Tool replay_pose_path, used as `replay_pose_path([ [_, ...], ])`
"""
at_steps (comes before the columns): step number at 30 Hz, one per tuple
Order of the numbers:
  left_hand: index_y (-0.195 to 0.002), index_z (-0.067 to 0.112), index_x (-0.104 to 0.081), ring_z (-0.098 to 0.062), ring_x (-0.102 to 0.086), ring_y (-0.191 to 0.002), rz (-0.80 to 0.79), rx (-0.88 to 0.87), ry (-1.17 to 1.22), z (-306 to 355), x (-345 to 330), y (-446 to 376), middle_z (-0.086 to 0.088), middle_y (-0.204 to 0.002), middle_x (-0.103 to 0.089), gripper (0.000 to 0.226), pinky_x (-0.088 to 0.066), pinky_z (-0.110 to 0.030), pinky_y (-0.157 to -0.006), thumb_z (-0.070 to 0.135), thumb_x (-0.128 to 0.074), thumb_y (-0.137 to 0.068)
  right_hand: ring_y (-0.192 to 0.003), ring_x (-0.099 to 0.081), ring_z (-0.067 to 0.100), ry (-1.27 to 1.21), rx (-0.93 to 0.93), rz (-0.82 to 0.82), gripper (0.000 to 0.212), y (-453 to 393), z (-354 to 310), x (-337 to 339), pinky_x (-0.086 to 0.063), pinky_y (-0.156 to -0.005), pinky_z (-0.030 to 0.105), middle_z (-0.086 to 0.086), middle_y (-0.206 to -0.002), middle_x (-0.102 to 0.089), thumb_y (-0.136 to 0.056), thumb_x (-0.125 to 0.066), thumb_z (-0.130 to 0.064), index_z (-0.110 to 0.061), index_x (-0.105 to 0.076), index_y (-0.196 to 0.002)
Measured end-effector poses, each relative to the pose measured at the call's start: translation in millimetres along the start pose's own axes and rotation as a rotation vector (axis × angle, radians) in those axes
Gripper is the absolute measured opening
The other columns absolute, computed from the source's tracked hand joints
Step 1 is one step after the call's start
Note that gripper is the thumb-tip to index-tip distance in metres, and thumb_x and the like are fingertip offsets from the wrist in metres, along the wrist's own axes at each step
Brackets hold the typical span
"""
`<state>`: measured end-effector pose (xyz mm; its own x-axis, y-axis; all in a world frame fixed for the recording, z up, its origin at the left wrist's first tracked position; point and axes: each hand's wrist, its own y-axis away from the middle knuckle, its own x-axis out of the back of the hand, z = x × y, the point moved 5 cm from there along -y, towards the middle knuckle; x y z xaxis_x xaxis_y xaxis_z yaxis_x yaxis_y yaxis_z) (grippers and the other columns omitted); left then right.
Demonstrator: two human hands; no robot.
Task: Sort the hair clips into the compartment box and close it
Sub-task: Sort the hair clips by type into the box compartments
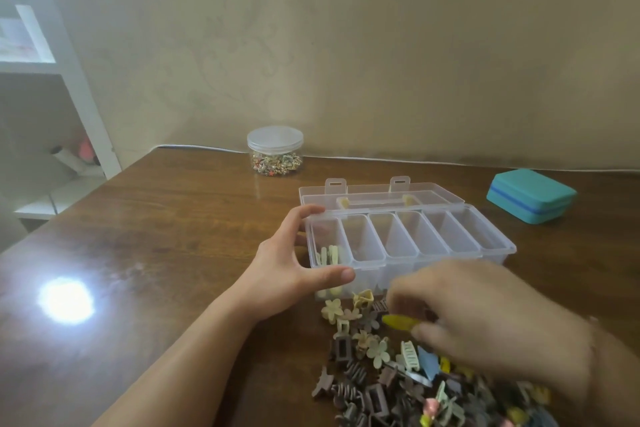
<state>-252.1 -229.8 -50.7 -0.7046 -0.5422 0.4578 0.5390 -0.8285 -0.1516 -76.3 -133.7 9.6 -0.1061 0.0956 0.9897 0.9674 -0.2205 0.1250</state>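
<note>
Sorting's barely begun: your left hand (294, 265) grips the compartment box (408, 243) w/ few cream clips (330, 255) in, right hand (491, 319) pinches a yellow clip (398, 322), big pile (415, 381) left, lid (381, 192) open.

Dim, warm indoor light. 1 bright white glare spot sits on the glossy brown wooden table (65, 300). The right hand (485, 322) is motion-blurred; wide-angle distortion bends the edges, and the white shelf (52, 80) looks hazy.

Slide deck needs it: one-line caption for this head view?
Left hand steadies the open compartment box while right hand pinches a yellow clip.
</note>
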Motion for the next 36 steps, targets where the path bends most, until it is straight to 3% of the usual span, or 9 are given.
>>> replay_pose_path([
  [3, -0.134, 0.051, -0.036, -0.005, -0.053, -0.123, -0.005, -0.003, 0.007, -1, 1, 0, 0.017, -0.134, -0.055, 0.095, -0.046, -0.037, -0.106, 0.071, -0.078, -0.051, -0.073, -0.062, 0.004, -0.443, 0.013, 0.152, 0.039, -7, 4, 25, -0.055, -0.064, 0.023, -0.01, -0.089, -0.062, -0.086, -0.07, -0.027, -0.051, -0.05, -0.11],
  [5, -0.133, 0.052, -0.037, -0.004, -0.054, -0.121, -0.005, -0.01, 0.012, -2, 0, -1, 0.018, -0.131, -0.057, 0.094, -0.047, -0.034, -0.104, 0.071, -0.079, -0.051, -0.059, -0.063, 0.009, -0.696, 0.02, 0.335, 0.034, -23, 3, 40, -0.054, -0.054, 0.022, -0.001, -0.085, -0.065, -0.083, -0.074, -0.018, -0.036, -0.057, -0.106],
  [9, -0.129, 0.058, -0.037, 0.003, -0.053, -0.12, -0.003, -0.009, 0.031, -3, 1, -1, 0.021, -0.128, -0.058, 0.088, -0.045, -0.022, -0.094, 0.07, -0.079, -0.053, -0.07, -0.064, 0.005, -0.485, -0.014, 0.491, 0.013, -68, -12, 42, -0.051, -0.062, 0.024, -0.006, -0.074, -0.071, -0.08, -0.074, -0.025, -0.028, -0.063, -0.087],
  [15, -0.133, 0.052, -0.037, -0.006, -0.05, -0.126, -0.008, -0.023, 0.018, -2, 0, -2, 0.018, -0.134, -0.056, 0.09, -0.043, -0.038, -0.108, 0.069, -0.079, -0.055, -0.084, -0.063, 0.003, -0.291, 0.001, 0.373, 0.007, -85, -20, 25, -0.057, -0.076, 0.037, -0.015, -0.078, -0.069, -0.083, -0.066, -0.037, -0.032, -0.069, -0.085],
  [20, -0.133, 0.054, -0.036, -0.008, -0.052, -0.124, 0.004, -0.011, 0.0, -3, 1, -2, 0.015, -0.133, -0.056, 0.092, -0.044, -0.045, -0.108, 0.074, -0.078, -0.053, -0.063, -0.057, -0.007, -0.391, 0.195, 0.337, 0.007, -29, -8, 49, -0.042, -0.057, 0.008, -0.016, -0.076, -0.069, -0.085, -0.071, -0.021, -0.028, -0.073, -0.086],
  [23, -0.135, 0.051, -0.035, -0.003, -0.053, -0.12, -0.005, -0.001, 0.003, -3, 0, -2, 0.016, -0.132, -0.056, 0.096, -0.047, -0.035, -0.104, 0.073, -0.077, -0.052, -0.06, -0.052, 0.001, -0.304, 0.111, -0.041, 0.012, 5, 16, 36, -0.044, -0.054, 0.018, -0.035, -0.08, -0.063, -0.085, -0.071, -0.03, -0.041, -0.069, -0.089],
  [26, -0.136, 0.05, -0.036, 0.004, -0.052, -0.117, -0.006, 0.003, 0.016, -1, 0, -1, 0.019, -0.132, -0.055, 0.097, -0.044, -0.017, -0.09, 0.072, -0.076, -0.05, -0.079, -0.052, -0.014, -0.079, 0.05, -0.278, 0.021, 18, 26, 8, -0.042, -0.067, 0.013, -0.043, -0.089, -0.054, -0.084, -0.069, -0.045, -0.051, -0.059, -0.102],
  [29, -0.135, 0.05, -0.037, 0.004, -0.052, -0.118, -0.005, 0.009, 0.028, 1, -1, -1, 0.02, -0.131, -0.055, 0.097, -0.043, -0.015, -0.087, 0.072, -0.076, -0.049, -0.099, -0.052, -0.007, 0.056, 0.069, -0.26, 0.033, 14, 28, -5, -0.047, -0.084, 0.021, -0.03, -0.105, -0.054, -0.081, -0.068, -0.052, -0.053, -0.055, -0.111],
  [36, -0.134, 0.052, -0.038, 0.001, -0.054, -0.119, 0.001, 0.015, 0.027, 1, 0, 1, 0.02, -0.13, -0.057, 0.094, -0.046, -0.03, -0.1, 0.071, -0.078, -0.05, -0.099, -0.053, -0.004, -0.04, 0.112, -0.189, 0.021, 4, 34, -12, -0.049, -0.085, 0.026, -0.025, -0.105, -0.056, -0.082, -0.068, -0.052, -0.048, -0.063, -0.102],
])
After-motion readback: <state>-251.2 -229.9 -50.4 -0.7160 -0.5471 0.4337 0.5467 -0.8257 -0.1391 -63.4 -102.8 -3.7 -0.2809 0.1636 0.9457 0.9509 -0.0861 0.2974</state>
